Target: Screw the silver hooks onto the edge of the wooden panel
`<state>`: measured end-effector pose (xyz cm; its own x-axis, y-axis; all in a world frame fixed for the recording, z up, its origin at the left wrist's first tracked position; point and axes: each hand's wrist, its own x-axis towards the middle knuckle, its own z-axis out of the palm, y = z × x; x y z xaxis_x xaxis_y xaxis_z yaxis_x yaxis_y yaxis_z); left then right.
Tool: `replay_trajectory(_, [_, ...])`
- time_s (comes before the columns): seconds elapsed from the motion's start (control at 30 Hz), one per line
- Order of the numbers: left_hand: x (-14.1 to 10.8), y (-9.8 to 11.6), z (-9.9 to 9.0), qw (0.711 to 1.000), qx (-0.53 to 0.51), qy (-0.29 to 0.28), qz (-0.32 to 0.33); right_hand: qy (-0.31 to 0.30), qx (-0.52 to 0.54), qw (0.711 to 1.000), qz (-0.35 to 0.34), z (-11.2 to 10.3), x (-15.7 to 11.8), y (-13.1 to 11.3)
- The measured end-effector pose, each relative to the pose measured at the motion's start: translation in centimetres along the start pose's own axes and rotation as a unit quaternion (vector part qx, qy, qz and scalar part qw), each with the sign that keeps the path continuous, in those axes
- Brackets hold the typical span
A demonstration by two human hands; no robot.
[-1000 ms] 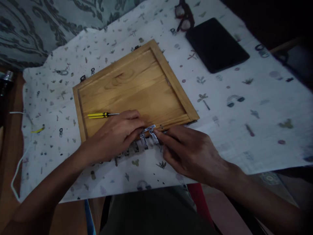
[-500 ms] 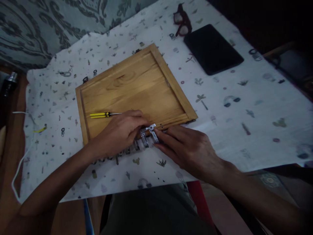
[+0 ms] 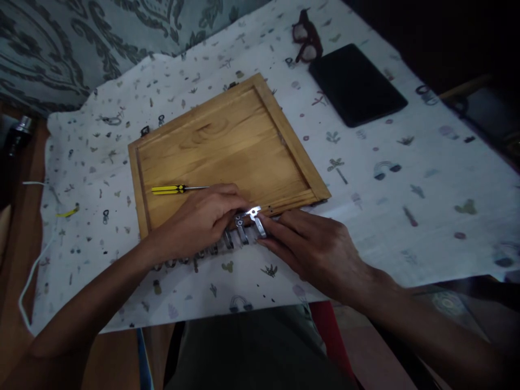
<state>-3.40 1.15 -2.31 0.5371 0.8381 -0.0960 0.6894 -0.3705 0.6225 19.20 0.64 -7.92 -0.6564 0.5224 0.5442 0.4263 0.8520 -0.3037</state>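
A shiny metal hook (image 3: 259, 225) is pinched between the thumb and forefinger of my right hand (image 3: 314, 241), at the near edge of a framed wooden board (image 3: 219, 143). My left hand (image 3: 207, 214) lies over that same edge with its fingers curled in. Its forefinger tip touches the upper left end of the hook; what its thumb grips is hidden. Several similar metal hooks (image 3: 228, 239) line the edge, partly under my left hand. A screwdriver (image 3: 168, 189) with a yellow and black handle rests on the board, its tip behind my left hand.
A patterned white cloth (image 3: 365, 216) covers the table. Beyond the board at right lie a black tablet (image 3: 357, 84) and brown-framed glasses (image 3: 306, 38). A white cable (image 3: 30, 284) runs down the left side, near a dark bottle-like object (image 3: 18, 135).
The view has shifted slightly, moving the board a little rightward. The held hook has turned slightly and now catches brighter light. Both hands keep nearly the same places.
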Motion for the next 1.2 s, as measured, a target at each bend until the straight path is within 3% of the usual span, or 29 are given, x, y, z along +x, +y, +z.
replay_trajectory(0.9, [-0.17,-0.48,-0.01,1.0,0.027,-0.007,0.015,-0.01,-0.021,1.0,-0.002,-0.03,-0.12,-0.08])
replay_trajectory(1.2, [-0.1,-0.36,-0.16,0.992,0.107,-0.011,0.061,-0.019,-0.045,0.999,-0.016,-0.07,-0.04,-0.14])
